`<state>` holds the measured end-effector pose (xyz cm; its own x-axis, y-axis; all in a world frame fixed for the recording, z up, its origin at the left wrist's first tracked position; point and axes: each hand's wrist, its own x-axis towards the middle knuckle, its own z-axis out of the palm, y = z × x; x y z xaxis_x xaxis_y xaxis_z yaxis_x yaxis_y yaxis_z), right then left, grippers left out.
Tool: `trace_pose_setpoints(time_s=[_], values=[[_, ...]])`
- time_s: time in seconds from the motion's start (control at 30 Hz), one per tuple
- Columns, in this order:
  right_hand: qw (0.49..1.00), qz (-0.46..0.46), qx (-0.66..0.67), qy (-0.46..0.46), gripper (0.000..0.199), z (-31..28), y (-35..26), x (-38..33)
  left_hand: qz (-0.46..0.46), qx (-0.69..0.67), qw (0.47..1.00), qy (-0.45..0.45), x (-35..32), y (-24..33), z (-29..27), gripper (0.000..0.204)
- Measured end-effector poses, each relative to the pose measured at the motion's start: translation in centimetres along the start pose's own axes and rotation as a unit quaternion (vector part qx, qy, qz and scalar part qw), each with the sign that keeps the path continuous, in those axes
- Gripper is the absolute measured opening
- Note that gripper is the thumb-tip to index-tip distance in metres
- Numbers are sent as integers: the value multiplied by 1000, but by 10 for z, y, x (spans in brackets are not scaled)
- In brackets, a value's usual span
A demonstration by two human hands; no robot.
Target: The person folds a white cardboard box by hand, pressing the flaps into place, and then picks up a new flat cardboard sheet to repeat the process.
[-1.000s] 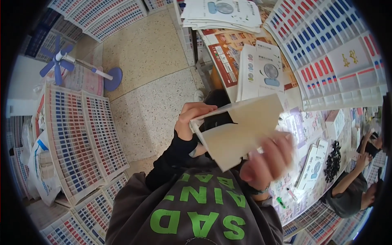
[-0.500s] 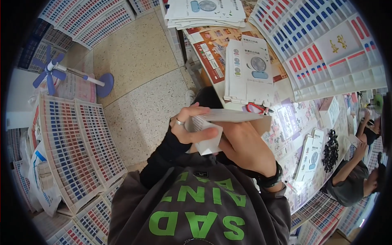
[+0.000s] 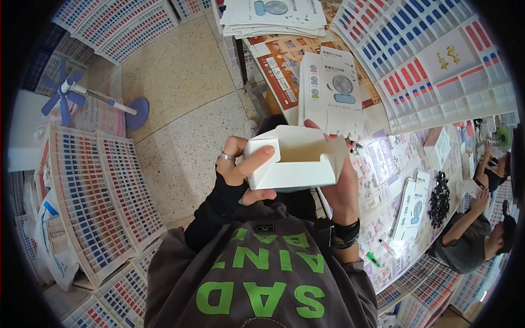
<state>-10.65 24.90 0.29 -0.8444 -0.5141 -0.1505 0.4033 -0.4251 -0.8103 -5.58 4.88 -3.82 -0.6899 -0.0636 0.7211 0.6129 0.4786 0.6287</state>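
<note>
Stretching off to your right, the table (image 3: 378, 210) bears a stack of flat cartons (image 3: 331, 90). Held in the air beside it, the open white box (image 3: 298, 174) lies right between your left hand (image 3: 236, 164) and right hand (image 3: 343, 185), long axis running roughly left to right. Your left pinches one end, a finger across its top; your right, nearer the table, wraps the other, fingers partly hidden.

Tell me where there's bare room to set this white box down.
There's room on the patterned table, between your right hand and the pair of printed cartons. The floor between the purple fan and table also looks bare. It's crowded around the black heap and the larger carton stack.
</note>
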Motion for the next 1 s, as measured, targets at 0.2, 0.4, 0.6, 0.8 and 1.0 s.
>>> trace_pose_setpoints(time_s=[0.2, 0.4, 0.6, 0.8, 1.0], values=[[996, -74, -44, -31, 61, 1, 9, -9, -25, -51, 998, -38, -5, 6, -11, 67], [991, -71, -28, -114, 65, 3, 7, -11, -81, -87, 992, -35, -10, 18, -23, 66], [997, -20, -46, -58, 57, 16, -1, -15, -76, -85, 992, -53, -23, 17, -22, 61], [990, -39, -101, -87, 54, 18, 0, -16, -61, -69, 996, 14, -27, 20, -14, 60], [990, 60, -91, -94, 49, 20, -5, -11, -52, -20, 998, -14, -32, 22, -18, 59]])
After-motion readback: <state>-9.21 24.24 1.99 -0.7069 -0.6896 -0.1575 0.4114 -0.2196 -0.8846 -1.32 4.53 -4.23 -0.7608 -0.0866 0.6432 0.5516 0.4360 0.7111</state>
